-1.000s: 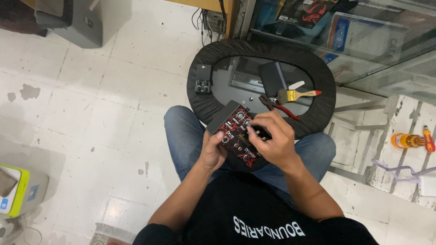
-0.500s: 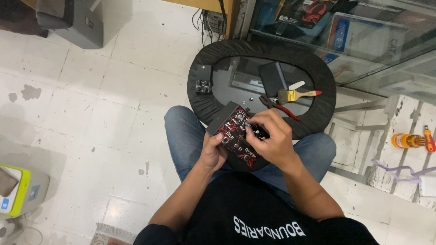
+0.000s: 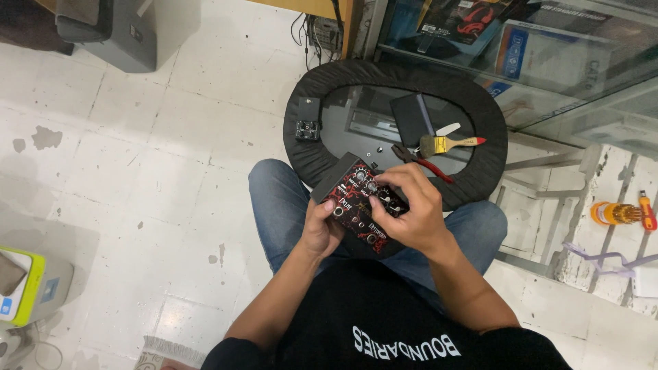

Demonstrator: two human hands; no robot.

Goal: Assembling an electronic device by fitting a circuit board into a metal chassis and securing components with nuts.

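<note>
Oval black tray [image 3: 473, 179]: paintbrush [image 3: 449, 143], pliers [image 3: 419, 162], dark box [image 3: 411, 118].

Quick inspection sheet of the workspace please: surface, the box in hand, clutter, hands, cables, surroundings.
Surface: oval glass tabletop with black padded rim.
Job's things: red-and-black control box with knobs, held over the lap.
Clutter: paintbrush, red-handled pliers, dark flat case, small black module on the rim.
Hands: left hand grips the box's edge; right hand fingers on its knobs.
Cables: a bundle by the wall.
Surroundings: white tiled floor, glass display cabinet, screwdriver set.
</note>
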